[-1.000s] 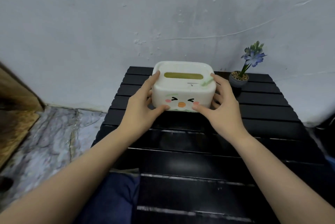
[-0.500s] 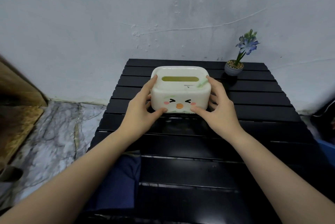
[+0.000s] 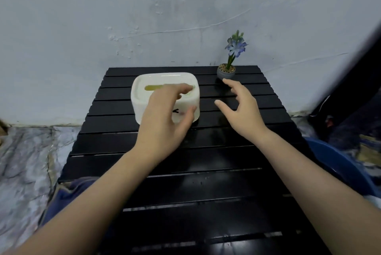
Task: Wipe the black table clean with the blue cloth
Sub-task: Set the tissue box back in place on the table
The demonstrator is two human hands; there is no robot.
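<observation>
The black slatted table fills the middle of the view. A dark blue cloth lies bunched at its near left edge, partly hidden by my left forearm. At the back of the table, left of centre, rests a white tissue box with a cartoon face. My left hand hovers in front of and over the box, fingers spread and curved, covering most of the face. My right hand is open above the slats to the right of the box, holding nothing. Neither hand touches the cloth.
A small grey pot with a blue flower stands at the back right corner, just beyond my right fingertips. The wall runs directly behind the table. Marble floor lies to the left; a blue tub sits at the right.
Both hands held the tissue box by its sides before. The box now sits further back on the table, my hands have let go, and my right hand has moved off to the right.
</observation>
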